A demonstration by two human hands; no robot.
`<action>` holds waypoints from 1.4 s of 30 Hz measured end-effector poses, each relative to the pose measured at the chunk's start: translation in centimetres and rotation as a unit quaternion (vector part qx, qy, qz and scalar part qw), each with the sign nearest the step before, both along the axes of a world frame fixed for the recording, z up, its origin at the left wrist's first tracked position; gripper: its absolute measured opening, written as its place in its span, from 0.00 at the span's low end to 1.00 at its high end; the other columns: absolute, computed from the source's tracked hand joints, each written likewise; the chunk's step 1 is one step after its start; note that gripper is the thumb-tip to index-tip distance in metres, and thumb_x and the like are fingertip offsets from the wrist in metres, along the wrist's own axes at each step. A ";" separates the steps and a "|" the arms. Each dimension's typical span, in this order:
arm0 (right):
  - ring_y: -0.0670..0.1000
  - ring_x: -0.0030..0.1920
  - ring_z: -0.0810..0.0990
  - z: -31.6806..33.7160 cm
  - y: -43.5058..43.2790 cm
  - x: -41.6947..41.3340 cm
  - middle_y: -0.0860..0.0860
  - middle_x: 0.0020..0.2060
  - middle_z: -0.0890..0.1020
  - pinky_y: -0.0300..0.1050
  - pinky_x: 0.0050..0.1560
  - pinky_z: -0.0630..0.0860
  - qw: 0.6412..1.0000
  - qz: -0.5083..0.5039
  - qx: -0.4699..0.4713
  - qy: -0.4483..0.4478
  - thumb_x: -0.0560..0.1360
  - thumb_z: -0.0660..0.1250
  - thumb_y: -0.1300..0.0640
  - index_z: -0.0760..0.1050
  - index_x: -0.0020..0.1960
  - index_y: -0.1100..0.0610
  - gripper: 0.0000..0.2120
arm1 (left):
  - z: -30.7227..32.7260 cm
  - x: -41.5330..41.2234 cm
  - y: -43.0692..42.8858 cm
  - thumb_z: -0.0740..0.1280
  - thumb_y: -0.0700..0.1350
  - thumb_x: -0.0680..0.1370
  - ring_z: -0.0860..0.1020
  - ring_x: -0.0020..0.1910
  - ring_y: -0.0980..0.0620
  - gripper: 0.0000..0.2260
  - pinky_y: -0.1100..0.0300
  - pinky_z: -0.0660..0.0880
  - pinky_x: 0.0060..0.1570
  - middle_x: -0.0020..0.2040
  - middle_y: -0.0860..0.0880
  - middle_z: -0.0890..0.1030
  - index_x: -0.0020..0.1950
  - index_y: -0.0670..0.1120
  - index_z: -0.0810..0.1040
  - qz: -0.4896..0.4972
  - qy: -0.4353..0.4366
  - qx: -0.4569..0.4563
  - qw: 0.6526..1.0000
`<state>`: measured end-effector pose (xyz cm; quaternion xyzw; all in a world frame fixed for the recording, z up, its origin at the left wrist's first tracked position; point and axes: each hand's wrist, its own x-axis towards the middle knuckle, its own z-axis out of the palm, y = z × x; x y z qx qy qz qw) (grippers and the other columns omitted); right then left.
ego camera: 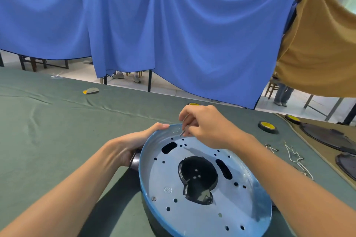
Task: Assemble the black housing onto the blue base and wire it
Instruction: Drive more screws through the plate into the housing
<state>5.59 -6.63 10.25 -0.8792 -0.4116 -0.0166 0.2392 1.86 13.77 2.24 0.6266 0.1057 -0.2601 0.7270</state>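
The left hand [134, 141] grips the blue base [248, 209] at its 10 o'clock rim. The thumb is hooked over the edge and the fingers curl underneath. The base lies on the green-clothed surface [57, 131], open side up. The black housing [198, 175] sits below it, showing through the central opening and as a dark edge at 9 o'clock. 1 screw [153, 198] sits in a hole near 7 o'clock, and the other small holes look unfilled.

The right hand [208, 127] hovers over the base's 12 o'clock, its thumb and fingers pinching a thin metal piece [184, 128] whose tip points down at the holes there. At 3 o'clock from the base a loose white wire [297, 159] lies on the surface, and a tape roll [268, 126] sits at about 2 o'clock.

The step in hand looks like fastening base to housing, with the wiring not yet begun. The next move calls for seating the tip squarely in 1 hole that lines up with the housing below. Meanwhile the left hand has to stop the 2 parts from turning against each other.

I cannot tell whether the metal piece is a screw, a pin or a tool. The left fingers are hidden beneath the rim, most of the housing is covered, and the base's 6 o'clock edge is cut off by the frame.
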 end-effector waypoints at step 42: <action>0.51 0.40 0.77 -2.7 3.2 2.1 0.50 0.43 0.79 0.55 0.39 0.80 0.972 0.056 -0.164 -0.159 0.75 0.61 0.69 0.58 0.49 0.45 0.20 | 0.0 0.2 -0.6 0.65 0.61 0.78 0.79 0.26 0.52 0.23 0.63 0.74 0.26 0.30 0.48 0.81 0.33 0.46 0.83 -0.042 -0.042 0.049 0.997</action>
